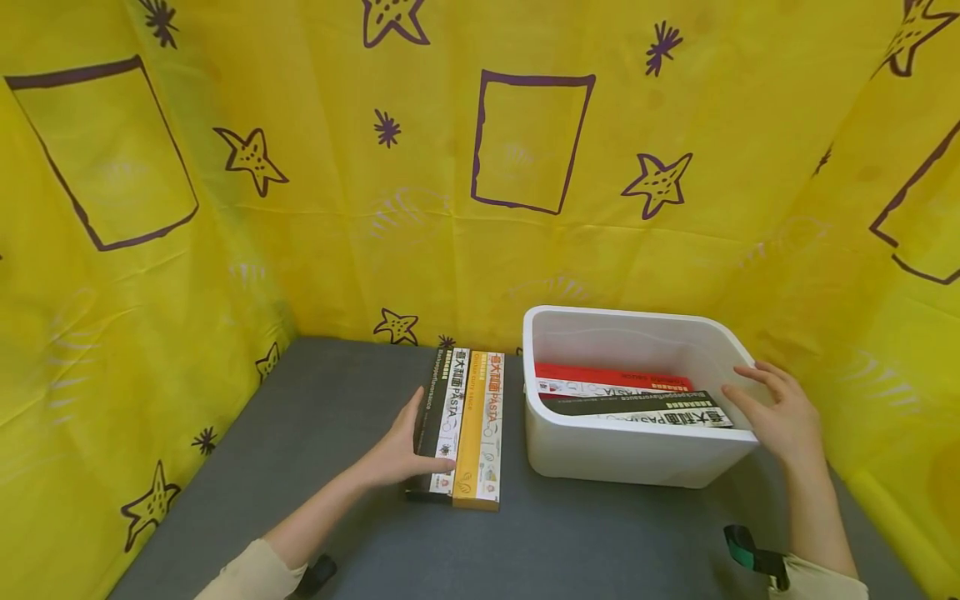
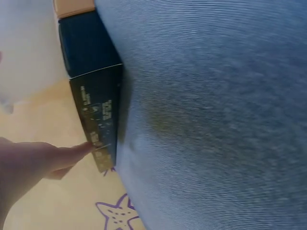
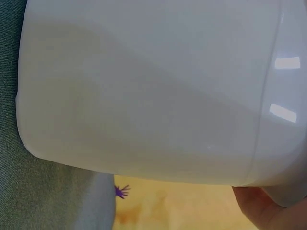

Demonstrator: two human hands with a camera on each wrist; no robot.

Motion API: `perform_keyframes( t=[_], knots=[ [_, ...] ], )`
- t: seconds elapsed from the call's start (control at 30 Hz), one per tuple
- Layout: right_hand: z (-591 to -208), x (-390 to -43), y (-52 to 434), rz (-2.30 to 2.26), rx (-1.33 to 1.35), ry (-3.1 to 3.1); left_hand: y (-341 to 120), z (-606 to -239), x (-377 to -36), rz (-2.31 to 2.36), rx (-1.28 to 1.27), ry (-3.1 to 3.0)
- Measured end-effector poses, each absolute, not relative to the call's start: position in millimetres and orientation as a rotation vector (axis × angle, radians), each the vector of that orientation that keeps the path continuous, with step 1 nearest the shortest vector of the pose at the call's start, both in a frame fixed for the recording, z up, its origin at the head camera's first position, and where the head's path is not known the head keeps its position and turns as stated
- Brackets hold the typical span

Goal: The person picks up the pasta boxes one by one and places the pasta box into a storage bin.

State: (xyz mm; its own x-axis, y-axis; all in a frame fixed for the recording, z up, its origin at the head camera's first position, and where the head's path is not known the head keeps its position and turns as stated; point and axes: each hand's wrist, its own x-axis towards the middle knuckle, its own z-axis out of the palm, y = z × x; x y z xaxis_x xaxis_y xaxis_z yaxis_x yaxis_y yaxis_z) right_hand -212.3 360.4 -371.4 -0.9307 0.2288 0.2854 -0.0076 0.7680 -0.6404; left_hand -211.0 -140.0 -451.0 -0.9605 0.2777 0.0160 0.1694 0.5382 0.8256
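Note:
Two long pasta boxes lie side by side on the dark table: a black pasta box (image 1: 429, 417) on the left, a yellow pasta box (image 1: 471, 425) on the right. My left hand (image 1: 401, 450) touches the black one, its fingers along the left side and its thumb across the top. In the left wrist view, an extended finger (image 2: 72, 154) meets the black box's side. My right hand (image 1: 783, 412) rests at the right rim of a white bin (image 1: 615, 454), fingers loosely bent over the edge. Inside the bin lie a red pasta box (image 1: 600, 375) and another black pasta box (image 1: 637, 406).
Yellow cloth (image 1: 337, 208) with star drawings hangs behind and along both sides of the grey table (image 1: 315, 400). The bin stands close to the back cloth, a short gap to the right of the two boxes. Dark straps (image 1: 753, 557) circle both wrists.

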Motion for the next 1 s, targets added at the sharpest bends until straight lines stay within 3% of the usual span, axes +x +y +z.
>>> perform_keyframes(
  t=[1.0],
  knots=[
    [-370, -211, 360, 0.921, -0.153, -2.63, -136, -478, -202, 1.258, 0.352, 2.577]
  ],
)
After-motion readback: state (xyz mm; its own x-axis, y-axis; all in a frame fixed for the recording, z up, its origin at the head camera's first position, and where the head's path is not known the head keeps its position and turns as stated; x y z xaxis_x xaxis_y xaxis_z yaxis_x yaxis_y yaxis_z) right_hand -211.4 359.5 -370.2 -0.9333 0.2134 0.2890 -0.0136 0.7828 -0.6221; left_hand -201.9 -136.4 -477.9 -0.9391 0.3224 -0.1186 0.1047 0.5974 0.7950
